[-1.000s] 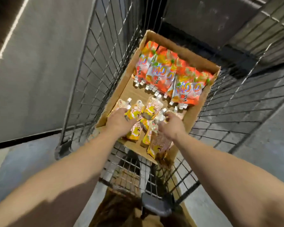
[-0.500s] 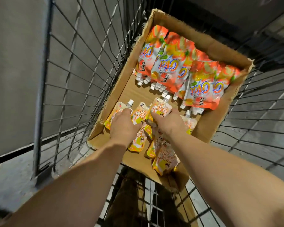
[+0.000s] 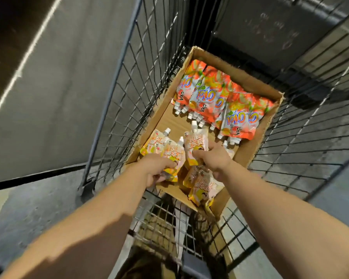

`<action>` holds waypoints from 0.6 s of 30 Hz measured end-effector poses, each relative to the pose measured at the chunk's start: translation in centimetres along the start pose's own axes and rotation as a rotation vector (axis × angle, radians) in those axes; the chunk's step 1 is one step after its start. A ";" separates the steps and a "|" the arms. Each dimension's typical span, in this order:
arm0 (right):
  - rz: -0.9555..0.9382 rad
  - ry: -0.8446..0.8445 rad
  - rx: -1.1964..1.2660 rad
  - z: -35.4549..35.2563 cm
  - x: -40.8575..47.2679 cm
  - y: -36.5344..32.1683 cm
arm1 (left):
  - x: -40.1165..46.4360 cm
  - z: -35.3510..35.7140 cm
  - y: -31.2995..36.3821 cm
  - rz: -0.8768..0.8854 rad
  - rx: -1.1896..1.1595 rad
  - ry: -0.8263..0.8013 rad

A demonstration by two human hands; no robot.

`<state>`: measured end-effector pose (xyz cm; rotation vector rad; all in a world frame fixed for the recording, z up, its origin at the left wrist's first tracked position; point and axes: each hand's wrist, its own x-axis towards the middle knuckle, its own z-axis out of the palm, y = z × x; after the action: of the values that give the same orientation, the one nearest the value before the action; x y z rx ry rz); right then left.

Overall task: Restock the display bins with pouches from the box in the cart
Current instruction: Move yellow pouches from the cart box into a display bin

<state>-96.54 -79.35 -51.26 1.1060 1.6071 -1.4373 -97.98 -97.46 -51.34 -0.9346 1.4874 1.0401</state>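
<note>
An open cardboard box (image 3: 248, 158) lies inside a wire cart (image 3: 141, 81). Several orange spouted pouches (image 3: 236, 115) fill the box's far end. Smaller yellow-and-pink spouted pouches (image 3: 201, 190) lie at its near end. My left hand (image 3: 156, 170) grips the bottoms of two yellow pouches (image 3: 167, 150), spouts pointing away from me. My right hand (image 3: 212, 160) holds one yellow pouch (image 3: 195, 141) lifted upright above the others. More yellow pouches stay beneath and behind my right wrist.
The cart's wire walls (image 3: 302, 150) rise close on both sides of the box. Grey concrete floor (image 3: 24, 208) lies to the left, beside a grey wall panel (image 3: 48, 97). The cart's dark handle (image 3: 191, 266) is just below my arms.
Both hands have closed on yellow pouches and lifted them off the box floor. The view has pulled back from the box.
</note>
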 end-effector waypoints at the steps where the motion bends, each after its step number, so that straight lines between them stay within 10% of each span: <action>1: -0.003 -0.006 -0.003 0.0 -1.1 0.4 | -0.6 -0.2 -0.5 0.015 -0.027 -0.022; 18: -0.418 -0.386 -0.158 4.7 -24.5 3.4 | -19.7 -2.4 -16.7 0.523 -0.772 -0.082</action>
<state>-84.07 -87.34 -30.88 0.3789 1.6866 -1.6304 -80.08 -104.48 -33.86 -1.0123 1.2895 2.1003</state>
